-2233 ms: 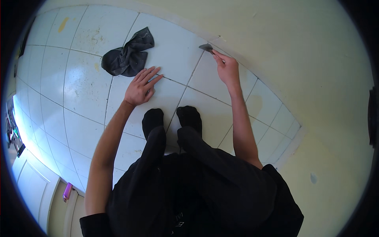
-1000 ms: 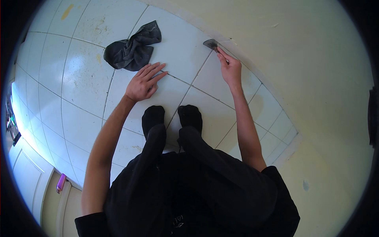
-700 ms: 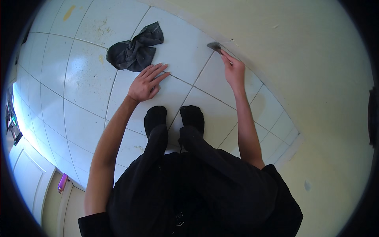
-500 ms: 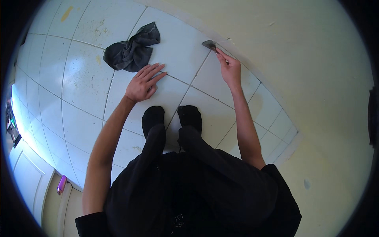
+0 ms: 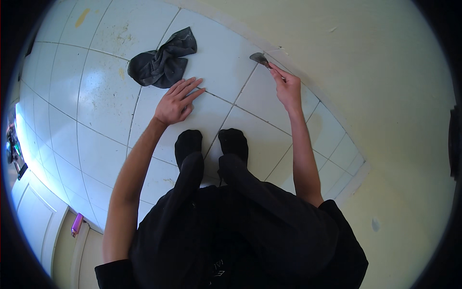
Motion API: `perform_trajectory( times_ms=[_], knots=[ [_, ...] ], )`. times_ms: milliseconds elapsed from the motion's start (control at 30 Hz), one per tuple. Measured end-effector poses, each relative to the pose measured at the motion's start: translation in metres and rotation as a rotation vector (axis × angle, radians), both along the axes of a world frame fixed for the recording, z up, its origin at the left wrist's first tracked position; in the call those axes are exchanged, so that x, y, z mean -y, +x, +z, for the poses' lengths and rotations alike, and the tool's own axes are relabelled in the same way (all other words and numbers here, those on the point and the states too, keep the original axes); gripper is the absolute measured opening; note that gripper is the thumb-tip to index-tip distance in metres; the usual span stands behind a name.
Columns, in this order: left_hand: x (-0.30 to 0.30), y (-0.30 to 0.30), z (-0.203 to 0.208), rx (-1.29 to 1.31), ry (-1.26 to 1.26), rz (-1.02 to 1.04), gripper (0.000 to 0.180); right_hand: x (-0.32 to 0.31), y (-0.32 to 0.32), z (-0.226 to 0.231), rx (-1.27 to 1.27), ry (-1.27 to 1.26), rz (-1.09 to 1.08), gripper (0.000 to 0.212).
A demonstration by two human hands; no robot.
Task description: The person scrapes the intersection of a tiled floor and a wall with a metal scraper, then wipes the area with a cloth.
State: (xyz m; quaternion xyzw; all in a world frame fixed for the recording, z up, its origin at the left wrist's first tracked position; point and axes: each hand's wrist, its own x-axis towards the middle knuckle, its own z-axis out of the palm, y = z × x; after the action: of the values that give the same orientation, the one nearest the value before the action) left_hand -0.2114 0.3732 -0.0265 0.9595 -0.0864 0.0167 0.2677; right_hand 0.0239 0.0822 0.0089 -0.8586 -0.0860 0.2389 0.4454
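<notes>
My right hand [image 5: 288,90] is closed round the handle of a scraper [image 5: 260,59], whose wide, dark blade points left near the foot of the wall. Most of the handle is hidden in my fingers. To the left, my left hand [image 5: 177,102] rests with fingers stretched out on the white tiled floor [image 5: 216,67], holding nothing. Just beyond those fingertips lies a crumpled dark grey cloth [image 5: 161,62], twisted at its middle; the hand seems close to its lower edge.
A pale yellow wall [image 5: 375,82] runs along the right side. My feet in black socks [image 5: 187,144] stand on the tiles between my arms. Brownish stains [image 5: 120,36] mark tiles at the far left. A white door [image 5: 33,207] and a purple object [image 5: 77,224] are at lower left.
My right hand has drawn the scraper a little to the right and nearer to me. My left hand and the cloth stay practically where they were.
</notes>
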Motion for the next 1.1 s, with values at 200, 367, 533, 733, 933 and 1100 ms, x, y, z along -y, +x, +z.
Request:
perform_trajectory(
  times_ms=[200, 367, 533, 733, 933, 1100],
  knots=[
    [0.007, 0.014, -0.001, 0.026, -0.016, -0.017, 0.062, -0.017, 0.019, -0.025, 0.202, 0.113, -0.004, 0.027],
    [0.002, 0.005, 0.0, 0.019, -0.026, -0.004, 0.063, -0.015, 0.011, -0.015, 0.122, 0.034, 0.045, 0.027],
    [0.0, 0.0, 0.002, 0.001, 0.007, 0.004, 0.063, -0.018, -0.002, 0.016, -0.046, -0.023, -0.043, 0.027],
    [0.004, 0.01, 0.0, 0.009, -0.023, -0.01, 0.063, -0.02, 0.033, -0.013, 0.197, 0.058, 0.001, 0.027],
    [0.0, -0.001, 0.001, 0.0, -0.012, 0.005, 0.064, -0.018, -0.003, 0.023, -0.017, -0.11, -0.027, 0.026],
    [0.008, 0.013, -0.001, 0.015, -0.024, -0.024, 0.063, -0.023, 0.01, -0.019, 0.42, 0.108, -0.009, 0.027]
  ],
)
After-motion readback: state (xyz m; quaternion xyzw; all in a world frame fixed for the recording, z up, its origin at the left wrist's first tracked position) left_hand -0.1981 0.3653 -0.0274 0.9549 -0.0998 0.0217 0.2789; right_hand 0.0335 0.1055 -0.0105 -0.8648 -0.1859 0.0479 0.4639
